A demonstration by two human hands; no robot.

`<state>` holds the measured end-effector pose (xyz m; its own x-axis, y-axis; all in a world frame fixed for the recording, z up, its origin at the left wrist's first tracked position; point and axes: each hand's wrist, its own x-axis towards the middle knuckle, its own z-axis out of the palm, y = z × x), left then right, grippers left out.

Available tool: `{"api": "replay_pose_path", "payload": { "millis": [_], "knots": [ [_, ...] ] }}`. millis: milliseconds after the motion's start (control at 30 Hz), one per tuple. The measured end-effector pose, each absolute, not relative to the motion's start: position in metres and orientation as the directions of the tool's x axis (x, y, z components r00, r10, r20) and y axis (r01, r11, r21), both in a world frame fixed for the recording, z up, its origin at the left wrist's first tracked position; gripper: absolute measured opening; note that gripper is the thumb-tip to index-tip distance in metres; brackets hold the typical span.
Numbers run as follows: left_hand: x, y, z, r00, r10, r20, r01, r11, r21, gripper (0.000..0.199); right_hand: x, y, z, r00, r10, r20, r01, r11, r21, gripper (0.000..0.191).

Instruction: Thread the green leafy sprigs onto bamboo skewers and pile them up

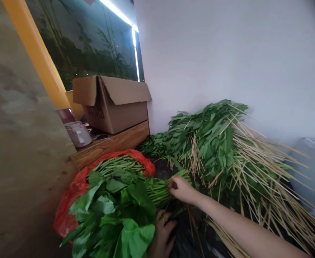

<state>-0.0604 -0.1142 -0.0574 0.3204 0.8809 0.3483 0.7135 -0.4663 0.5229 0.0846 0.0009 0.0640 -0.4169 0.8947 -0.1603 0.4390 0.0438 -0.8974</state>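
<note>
A bunch of leafy greens (132,215) lies across the front of a red plastic bag (78,186), its green stems (159,191) pointing right. My right hand (183,190) is closed at those stems, thumb and finger pinched together. Low in the view, my left hand (163,231) is beside the bunch, below the stems, with its fingers curled and slightly apart; a ring shows on one finger. The leaves partly hide this hand. Long green beans (120,165) fill the red bag behind the leaves.
A large heap of leafy greens (208,132) with long thin sticks or stalks (265,172) lies at the right against a white wall (227,53). An open cardboard box (120,107) and a white cup (79,134) stand on a wooden ledge (117,143). A grey container (312,168) is far right.
</note>
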Motion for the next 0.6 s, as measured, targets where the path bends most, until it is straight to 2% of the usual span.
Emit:
{"api": "replay_pose_path", "payload": {
  "millis": [200,300,400,500,600],
  "knots": [
    [-0.063,-0.115,-0.063,0.322,0.843,0.432,0.728,-0.512,0.456,0.054,0.076,0.011,0.081,-0.317,0.943,-0.098,0.080,-0.077,-0.994,0.028],
    [-0.066,-0.122,-0.076,0.291,0.791,0.539,0.715,-0.554,0.427,0.051,0.084,0.018,0.110,-0.280,0.960,-0.014,-0.133,-0.054,-0.990,0.036],
    [-0.069,-0.128,-0.082,0.266,0.762,0.590,0.705,-0.571,0.420,0.048,0.098,0.031,0.147,-0.248,0.964,0.099,-0.273,0.029,-0.962,0.038],
    [-0.071,-0.126,-0.080,0.253,0.779,0.574,0.702,-0.556,0.445,0.041,0.114,0.051,0.173,-0.137,0.966,0.220,-0.324,0.166,-0.931,0.043],
    [-0.069,-0.124,-0.074,0.174,0.835,0.523,0.732,-0.465,0.499,0.028,0.124,0.062,0.171,-0.083,0.967,0.239,-0.195,0.219,-0.956,0.059]
  ]
}}
